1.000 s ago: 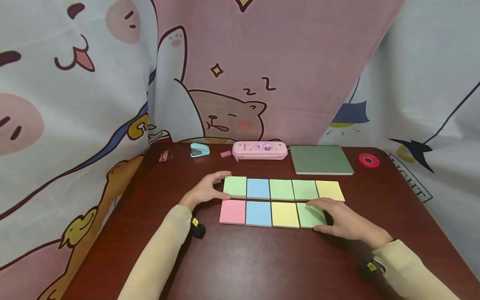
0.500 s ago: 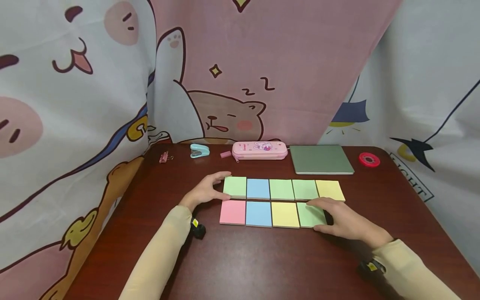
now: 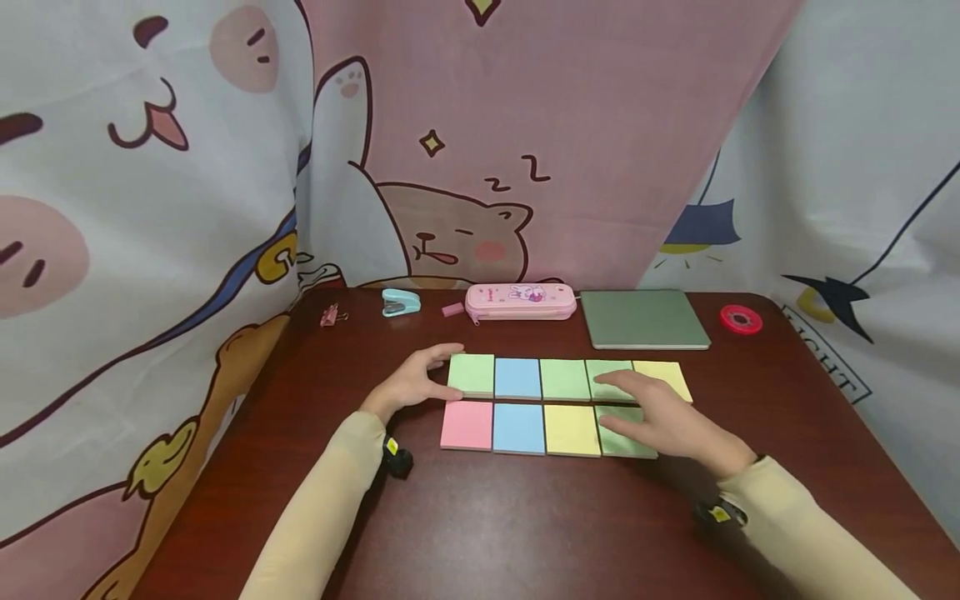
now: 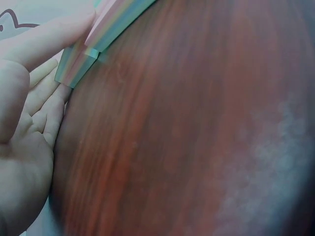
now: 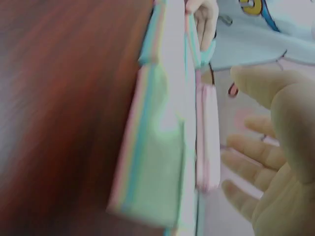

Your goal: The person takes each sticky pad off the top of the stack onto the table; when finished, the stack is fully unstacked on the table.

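Square sticky note pads lie in two rows on the table, with green, blue, green, green and yellow tops behind. The front row runs pink (image 3: 467,425), blue (image 3: 519,428), yellow (image 3: 572,430) and green (image 3: 630,445). At the left end, my left hand (image 3: 408,383) holds the back-row green sticky note pad (image 3: 472,373), thumb at its front corner and fingers behind. In the left wrist view, the pads (image 4: 78,64) show striped pastel sides. My right hand (image 3: 667,421) hovers with fingers spread over the rightmost pads, holding nothing; the right wrist view shows its fingers (image 5: 256,152) apart from them.
Along the table's back stand a pink binder clip (image 3: 330,315), a light blue stapler (image 3: 401,302), a pink eraser (image 3: 453,309), a pink pencil case (image 3: 521,302), a green notebook (image 3: 645,319) and a red tape roll (image 3: 741,319). Printed cloth (image 3: 585,150) hangs behind.
My right hand has come off the right end of the front row and moved left and up over the green pads. My left hand and the pads stay in place.
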`<action>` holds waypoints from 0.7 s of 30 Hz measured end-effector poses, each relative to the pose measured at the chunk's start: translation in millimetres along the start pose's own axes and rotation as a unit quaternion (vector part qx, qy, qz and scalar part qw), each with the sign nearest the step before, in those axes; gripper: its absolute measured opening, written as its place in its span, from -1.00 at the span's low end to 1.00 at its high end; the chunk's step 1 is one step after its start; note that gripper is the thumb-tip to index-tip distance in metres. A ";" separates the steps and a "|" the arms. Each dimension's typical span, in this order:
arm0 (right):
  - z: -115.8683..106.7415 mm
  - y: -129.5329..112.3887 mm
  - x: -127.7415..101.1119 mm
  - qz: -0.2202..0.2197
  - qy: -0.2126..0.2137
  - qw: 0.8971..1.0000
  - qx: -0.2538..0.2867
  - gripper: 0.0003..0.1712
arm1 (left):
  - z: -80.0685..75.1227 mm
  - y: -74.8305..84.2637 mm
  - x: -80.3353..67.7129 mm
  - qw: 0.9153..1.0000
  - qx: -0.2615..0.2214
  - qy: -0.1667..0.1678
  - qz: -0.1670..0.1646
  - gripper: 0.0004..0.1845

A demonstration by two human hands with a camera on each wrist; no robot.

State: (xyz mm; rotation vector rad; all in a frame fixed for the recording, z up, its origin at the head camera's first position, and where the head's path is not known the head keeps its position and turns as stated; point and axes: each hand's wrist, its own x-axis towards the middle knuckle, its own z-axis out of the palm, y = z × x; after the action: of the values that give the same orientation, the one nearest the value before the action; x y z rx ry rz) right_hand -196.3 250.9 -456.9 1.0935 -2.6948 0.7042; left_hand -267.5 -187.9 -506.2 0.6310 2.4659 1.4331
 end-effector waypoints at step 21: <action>68.1 -58.2 149.0 0.001 -0.108 0.994 0.020 -0.14 | -0.5 -1.5 1.2 1.000 -0.002 -0.003 0.012 -0.05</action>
State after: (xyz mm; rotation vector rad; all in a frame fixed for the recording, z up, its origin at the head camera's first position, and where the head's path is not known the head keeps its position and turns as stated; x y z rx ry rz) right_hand -261.4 89.9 -449.9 1.2446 -2.8722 0.6786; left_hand -269.2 -188.4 -507.2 0.6639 2.4587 1.4430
